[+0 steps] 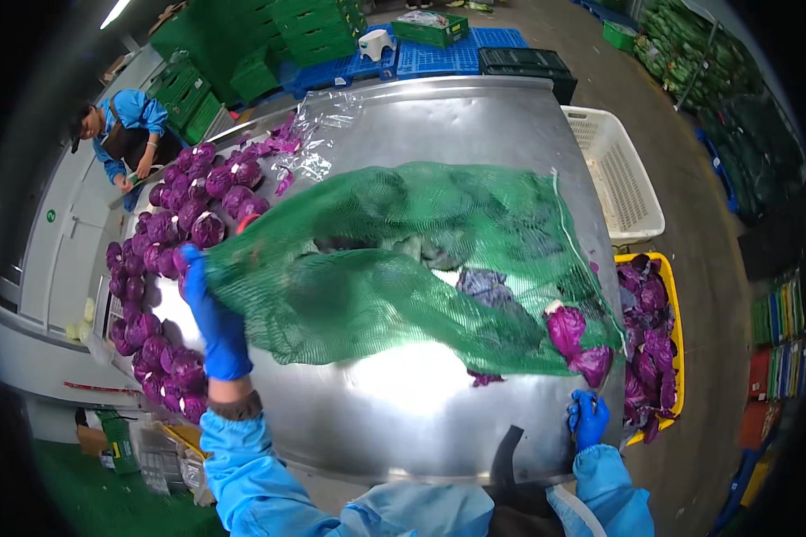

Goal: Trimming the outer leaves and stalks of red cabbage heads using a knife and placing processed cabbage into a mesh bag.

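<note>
My left hand (208,313), in a blue glove, is closed on the left end of a large green mesh bag (394,295) lying spread over the steel table (376,412) with dark leafy heads inside. Purple cabbage leaves (566,331) show at the bag's lower right corner. My right hand (587,419), also gloved, is at the table's right edge just below that corner, fingers curled around something small that I cannot make out. Many purple cabbages (186,374) are piled along the left side of the table.
A co-worker (130,125) in blue sleeves works at the upper left. On the right stand a white crate (627,161) and a yellow crate (667,304) of purple leaves. Clear plastic (327,121) lies at the table's back. Green crates (309,31) and blue pallets (457,54) are behind.
</note>
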A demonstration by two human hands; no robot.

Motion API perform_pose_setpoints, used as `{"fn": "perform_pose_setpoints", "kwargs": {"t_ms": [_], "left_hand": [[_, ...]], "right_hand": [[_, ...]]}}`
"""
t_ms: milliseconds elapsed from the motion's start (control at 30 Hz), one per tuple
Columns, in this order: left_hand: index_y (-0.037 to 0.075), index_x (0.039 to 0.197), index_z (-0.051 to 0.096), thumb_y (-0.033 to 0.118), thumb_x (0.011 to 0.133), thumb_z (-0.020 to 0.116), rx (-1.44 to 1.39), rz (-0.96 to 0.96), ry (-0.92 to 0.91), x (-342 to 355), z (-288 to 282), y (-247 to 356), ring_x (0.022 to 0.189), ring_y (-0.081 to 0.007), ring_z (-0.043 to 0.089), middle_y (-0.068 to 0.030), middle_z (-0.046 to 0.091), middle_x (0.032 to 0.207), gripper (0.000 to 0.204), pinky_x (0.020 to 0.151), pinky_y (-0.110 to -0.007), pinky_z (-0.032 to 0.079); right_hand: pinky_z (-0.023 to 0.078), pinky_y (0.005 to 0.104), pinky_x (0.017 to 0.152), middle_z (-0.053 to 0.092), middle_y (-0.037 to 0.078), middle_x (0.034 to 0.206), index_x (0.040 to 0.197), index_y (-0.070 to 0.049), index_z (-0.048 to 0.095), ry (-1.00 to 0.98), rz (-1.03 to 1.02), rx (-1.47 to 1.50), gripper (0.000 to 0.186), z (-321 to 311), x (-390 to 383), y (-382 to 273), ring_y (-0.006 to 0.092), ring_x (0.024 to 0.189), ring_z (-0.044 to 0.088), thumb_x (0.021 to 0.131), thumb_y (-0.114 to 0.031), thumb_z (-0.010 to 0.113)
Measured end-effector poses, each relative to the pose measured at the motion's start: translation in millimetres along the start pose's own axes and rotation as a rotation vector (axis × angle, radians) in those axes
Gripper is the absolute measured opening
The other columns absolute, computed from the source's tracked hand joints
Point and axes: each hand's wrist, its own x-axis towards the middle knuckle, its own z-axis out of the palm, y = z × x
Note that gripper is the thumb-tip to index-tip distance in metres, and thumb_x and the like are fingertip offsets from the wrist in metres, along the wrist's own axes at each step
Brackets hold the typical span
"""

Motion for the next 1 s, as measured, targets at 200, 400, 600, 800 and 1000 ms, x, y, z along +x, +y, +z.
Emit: {"fn": "perform_pose_setpoints", "kwargs": {"t_ms": [200, 400, 600, 800, 1000], "left_hand": [[0.006, 0.107, 0.065, 0.037, 0.1, 0.05, 0.267, 0.079, 0.33, -81.9, 50.1, 94.8, 0.093, -0.0155, 0.064, -0.0046, 0.067, 0.106, 0.035, 0.086, -0.032, 0.049], [-0.001, 0.105, 0.065, 0.037, 0.094, 0.058, 1.921, -0.509, -0.156, -154.1, -110.7, -1.1, 0.085, -0.0236, 0.065, -0.0156, 0.068, 0.081, 0.039, 0.081, -0.035, 0.048], [0.0, 0.125, 0.053, 0.015, 0.087, 0.068, 1.43, 0.399, -0.206, -231.2, 69.0, -14.1, 0.115, -0.032, 0.053, -0.0184, 0.055, 0.125, 0.045, 0.099, -0.039, 0.042], [0.0, 0.138, 0.043, 0.014, 0.087, 0.07, 0.822, -0.345, -0.527, -346.4, 110.6, -73.4, 0.12, -0.0253, 0.051, -0.0147, 0.051, 0.134, 0.06, 0.101, -0.036, 0.042], [-0.001, 0.144, 0.036, 0.017, 0.088, 0.071, 0.401, -0.701, -0.311, -369.5, 92.8, -84.2, 0.119, -0.0194, 0.053, -0.0135, 0.051, 0.135, 0.068, 0.1, -0.033, 0.044]], "right_hand": [[0.036, 0.0209, 0.038, 0.062, 0.004, 0.069, 0.095, -0.005, 0.065, 0.064, -0.021, -0.032, 0.01, -6.0, -6.1, -5.2, 0.0069, 0.048, 0.052, 0.092, -0.015, 0.063], [0.037, 0.021, 0.038, 0.062, 0.004, 0.07, 0.093, -0.006, 0.064, -0.026, -0.015, 0.021, 0.009, 0.8, 0.2, -2.2, 0.0072, 0.049, 0.054, 0.09, -0.014, 0.066], [0.04, 0.0194, 0.044, 0.068, 0.005, 0.089, 0.11, -0.005, 0.066, -0.067, -0.287, -0.027, 0.019, 13.6, -26.7, -14.9, 0.0038, 0.056, 0.053, 0.092, -0.012, 0.063], [0.05, 0.0286, 0.086, 0.067, 0.008, 0.115, 0.122, -0.006, 0.062, -0.755, -0.435, -0.333, 0.038, 66.6, -101.6, -33.7, 0.0151, 0.102, 0.064, 0.086, -0.014, 0.07], [0.046, 0.0336, 0.098, 0.06, 0.016, 0.128, 0.141, -0.007, 0.046, -0.73, -0.35, -0.399, 0.073, 50.7, -117.6, 7.8, 0.0223, 0.117, 0.058, 0.081, -0.033, 0.078]]}}
